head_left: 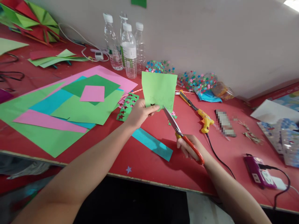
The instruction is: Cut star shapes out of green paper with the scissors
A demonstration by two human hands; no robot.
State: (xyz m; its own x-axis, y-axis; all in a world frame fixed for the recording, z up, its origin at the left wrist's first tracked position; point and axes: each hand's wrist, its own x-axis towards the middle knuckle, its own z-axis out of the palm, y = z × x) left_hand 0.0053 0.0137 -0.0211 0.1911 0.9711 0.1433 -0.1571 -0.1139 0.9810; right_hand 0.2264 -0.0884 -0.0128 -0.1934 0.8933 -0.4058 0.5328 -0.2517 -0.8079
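Note:
My left hand (143, 113) pinches the lower left edge of a light green sheet of paper (160, 88), held up above the table. A star-shaped hole shows in the sheet just over my thumb. In my right hand (190, 146) is a pair of scissors (174, 123) with red handles. The blade tips reach the sheet's bottom edge, close to my left thumb; the blades look nearly closed. Under my hands lies a blue paper strip (153, 143). Behind my left wrist is a green strip with star cut-outs (127, 107). Small loose stars (174, 115) lie below the sheet.
Coloured paper sheets (53, 143) overlap on the left of the red table (112, 155). Several plastic bottles (129, 56) and piles of paper stars (198, 81) stand along the wall. A yellow glue gun (205, 119), its cord and a purple power adapter (259, 172) occupy the right.

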